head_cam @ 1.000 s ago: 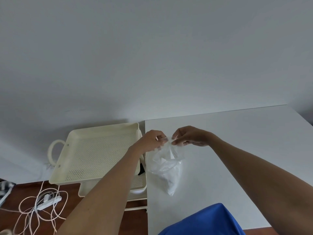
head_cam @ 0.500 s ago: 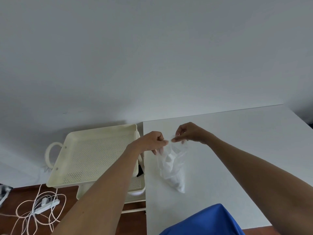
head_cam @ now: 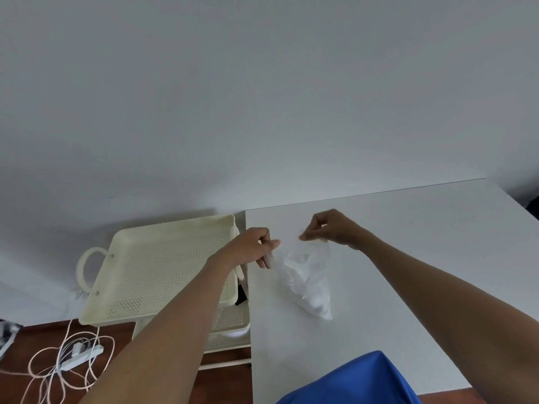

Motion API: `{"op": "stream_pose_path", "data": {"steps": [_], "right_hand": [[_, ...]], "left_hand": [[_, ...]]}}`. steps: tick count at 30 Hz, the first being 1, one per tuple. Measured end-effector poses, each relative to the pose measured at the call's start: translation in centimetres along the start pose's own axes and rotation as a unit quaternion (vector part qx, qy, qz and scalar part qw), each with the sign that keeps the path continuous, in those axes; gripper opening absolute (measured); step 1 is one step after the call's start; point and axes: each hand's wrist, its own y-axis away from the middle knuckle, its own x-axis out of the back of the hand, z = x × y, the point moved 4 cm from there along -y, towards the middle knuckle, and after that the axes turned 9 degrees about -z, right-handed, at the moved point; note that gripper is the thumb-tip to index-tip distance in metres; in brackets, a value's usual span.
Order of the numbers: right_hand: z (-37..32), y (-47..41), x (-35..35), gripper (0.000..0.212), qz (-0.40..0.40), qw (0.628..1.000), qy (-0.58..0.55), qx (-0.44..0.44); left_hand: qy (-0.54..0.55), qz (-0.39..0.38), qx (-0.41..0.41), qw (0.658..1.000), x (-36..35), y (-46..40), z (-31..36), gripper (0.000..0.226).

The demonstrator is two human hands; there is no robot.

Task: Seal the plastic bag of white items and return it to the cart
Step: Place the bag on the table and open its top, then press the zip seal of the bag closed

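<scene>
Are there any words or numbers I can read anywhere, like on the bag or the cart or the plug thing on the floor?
None: no word, number or sign can be read in this picture.
plastic bag: clear, no print shows.
cart: plain cream, no label.
power strip: any marking is too small to tell.
table: bare white.
</scene>
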Motion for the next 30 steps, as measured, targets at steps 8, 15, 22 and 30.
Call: {"op": "stream_pose_path", "data": {"steps": [8,15,22,30], "right_hand": [[1.1,0.7,-0.8,0.023,-0.127,0.989,0.002,-0.080],[-1.3,-0.9,0.6,0.024,0.067,0.991,0.105,0.053],[1.5,0.7,-0.1,0.040,-0.140,0.982,0.019,-0.124],[1.1,-0.4,2.4,0.038,0.119,0.992,0.038,-0.028]], "left_hand": [[0.006,0.031,-0.031,0.999,0.1,0.1,-0.7,0.021],[-0.012,0.075,-0.052,0.996,0.2,-0.9,0.7,0.021],[0.015,0.129,-0.009,0.992,1.7,-1.2,0.6,0.023],[0.061,0.054,0.006,0.997,0.9,-1.3,0.8,0.020]]}}
